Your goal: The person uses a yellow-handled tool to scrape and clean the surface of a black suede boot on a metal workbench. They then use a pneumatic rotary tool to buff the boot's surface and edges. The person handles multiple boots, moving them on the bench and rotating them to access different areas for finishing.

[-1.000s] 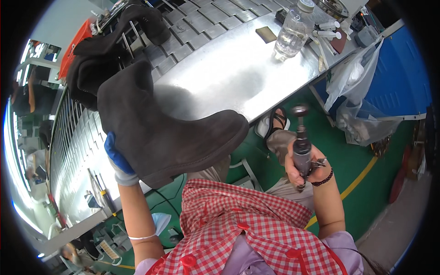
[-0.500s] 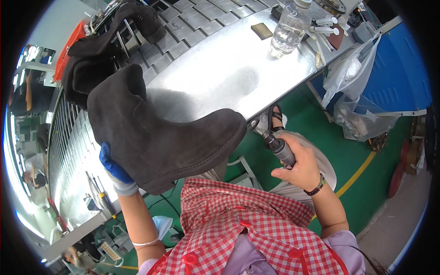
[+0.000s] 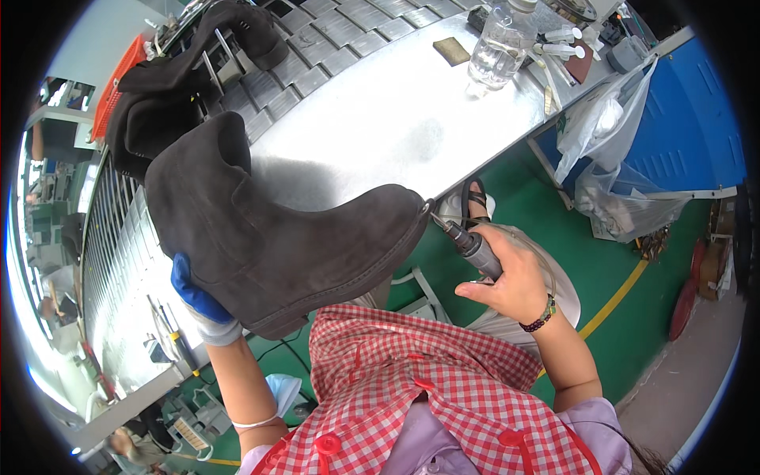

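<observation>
A dark brown suede boot (image 3: 285,245) lies across the middle of the view, its toe pointing right and its shaft up to the left. My left hand (image 3: 204,305), in a blue and grey glove, grips it at the heel; most of its fingers are hidden behind the boot. In my bare right hand (image 3: 514,281) is a handheld rotary grinder (image 3: 475,249) with a grey body, fingers wrapped round it and the thumb apart. Its small round tip is at the boot's toe edge, seemingly touching it.
Behind the boot runs a shiny metal table (image 3: 372,134) beside a slatted conveyor (image 3: 332,39). More dark boots (image 3: 154,127) stand at the left, near an orange basket (image 3: 119,87). A clear bottle (image 3: 499,51) and syringes (image 3: 562,47) sit far right. Plastic bags (image 3: 606,134) hang at the table end.
My right hand has brought the grinder slightly left, so its tip is now at the boot's toe. The boot has shifted a little to the left, still in my left hand.
</observation>
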A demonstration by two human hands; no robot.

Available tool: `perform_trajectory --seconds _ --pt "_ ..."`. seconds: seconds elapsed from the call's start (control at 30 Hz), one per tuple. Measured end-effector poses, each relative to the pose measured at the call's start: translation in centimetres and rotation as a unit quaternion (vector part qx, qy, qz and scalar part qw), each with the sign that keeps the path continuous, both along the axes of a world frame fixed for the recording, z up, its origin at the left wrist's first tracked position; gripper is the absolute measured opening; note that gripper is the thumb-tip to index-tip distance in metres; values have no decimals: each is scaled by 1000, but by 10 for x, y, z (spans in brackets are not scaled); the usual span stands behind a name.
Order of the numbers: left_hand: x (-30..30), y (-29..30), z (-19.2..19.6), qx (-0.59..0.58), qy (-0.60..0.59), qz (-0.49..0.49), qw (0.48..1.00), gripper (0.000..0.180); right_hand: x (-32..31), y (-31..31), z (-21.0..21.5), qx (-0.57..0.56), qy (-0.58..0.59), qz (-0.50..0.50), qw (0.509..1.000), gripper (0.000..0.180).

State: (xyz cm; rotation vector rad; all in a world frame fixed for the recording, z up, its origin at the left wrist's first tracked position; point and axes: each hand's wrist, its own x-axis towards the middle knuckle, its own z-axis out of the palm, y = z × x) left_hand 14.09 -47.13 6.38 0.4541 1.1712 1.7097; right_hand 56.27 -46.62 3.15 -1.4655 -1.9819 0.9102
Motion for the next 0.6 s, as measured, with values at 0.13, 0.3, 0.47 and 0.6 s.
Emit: perform_trajectory --seconds 0.13,0.3,0.47,0.6 --pt "-4 -3 -2 11 -16 -20 1000 59 -4 -1 -1 4 -5 -5 1000 81" --pt "-6 -6 -5 19 -25 -21 999 60 -9 -9 4 14 -23 16 1000 79" --pt "-7 -8 -3 12 -11 -18 1000 60 -11 -10 3 3 -6 -1 1000 78" --pt "5 -6 5 4 14 -9 1000 60 -12 -8 -5 31 -8 -21 999 77"
